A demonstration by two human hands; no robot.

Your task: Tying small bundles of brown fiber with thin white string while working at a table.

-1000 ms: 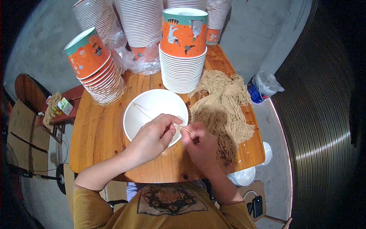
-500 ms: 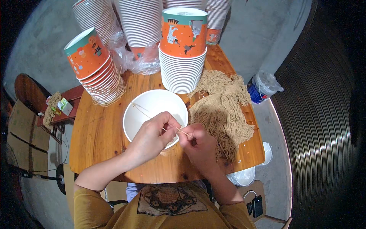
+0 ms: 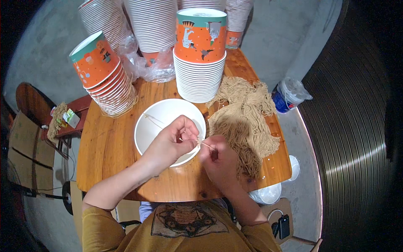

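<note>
My left hand [image 3: 172, 140] and my right hand [image 3: 220, 161] meet over the right front rim of a white bowl-shaped paper bucket [image 3: 176, 110]. Both pinch a thin tan string [image 3: 205, 144], its strand stretched across the small gap between the fingertips. A loop of the string trails from behind my left hand toward the bucket's far left wall. Beside my right hand lies a big bundle of tan yarn [image 3: 247, 122], some strands spilling toward the table's front edge.
On the wooden table [image 3: 107, 164] stand an orange-and-green bucket stack [image 3: 200, 46] and a tilted stack [image 3: 96, 61] wrapped with strings. Taller stacks and crumpled clear plastic [image 3: 159, 69] are behind. A blue pail [image 3: 282, 103] stands beyond the right edge.
The fingers of my left hand have lifted and loosened slightly around the string. My right hand has barely shifted. The view has moved a little.
</note>
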